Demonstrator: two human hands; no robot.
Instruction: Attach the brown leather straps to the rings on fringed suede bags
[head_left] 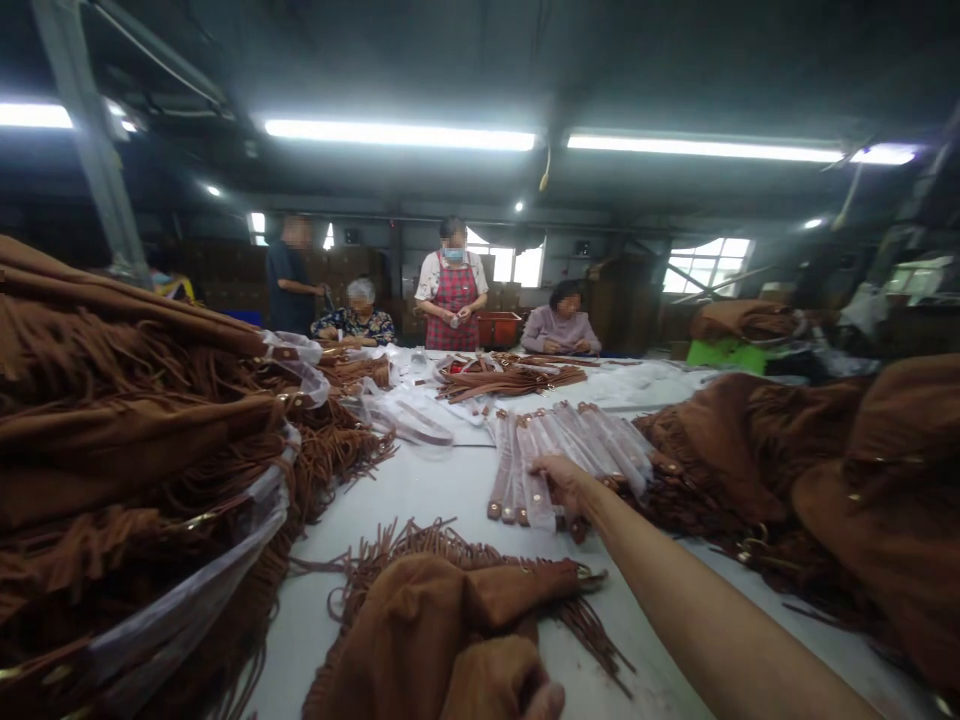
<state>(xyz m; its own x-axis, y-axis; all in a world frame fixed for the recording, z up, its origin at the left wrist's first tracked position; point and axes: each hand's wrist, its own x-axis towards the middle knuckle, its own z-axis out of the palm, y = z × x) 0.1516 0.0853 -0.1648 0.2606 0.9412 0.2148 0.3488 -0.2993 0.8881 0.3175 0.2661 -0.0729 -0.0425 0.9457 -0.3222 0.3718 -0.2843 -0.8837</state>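
Suede in one brown shade fills the head view. Closest in, a brown suede bag with a long cut fringe (450,630) lies crumpled on the white surface (435,490), its fringe fanned away from the person and off to the right. At the bottom edge only a thumb tip of the left hand (544,702) shows, pressed against the bag; how far that hand is closed cannot be told.

The right hand (562,478) reaches forward on a bare arm and rests palm down on a bundle of brown straps in clear plastic sleeves (577,445). The straps lie side by side, slightly fanned, with their long axes running away from the person and their near ends – some with small brass-coloured fittings – pointing back. The fingers lie over those near ends, but whether they close round a strap cannot be told.

A tall heap of fringed brown bags with plastic wrap (112,430) rises on the left, and another heap of brown bags (862,480) on the right. Farther up the surface lies a loose spread of unwrapped brown straps (510,380). At the far end a person in a red checked apron (452,300) stands with both hands together – two others sit alongside and one stands in dark clothes. A red crate (499,327) sits behind them.
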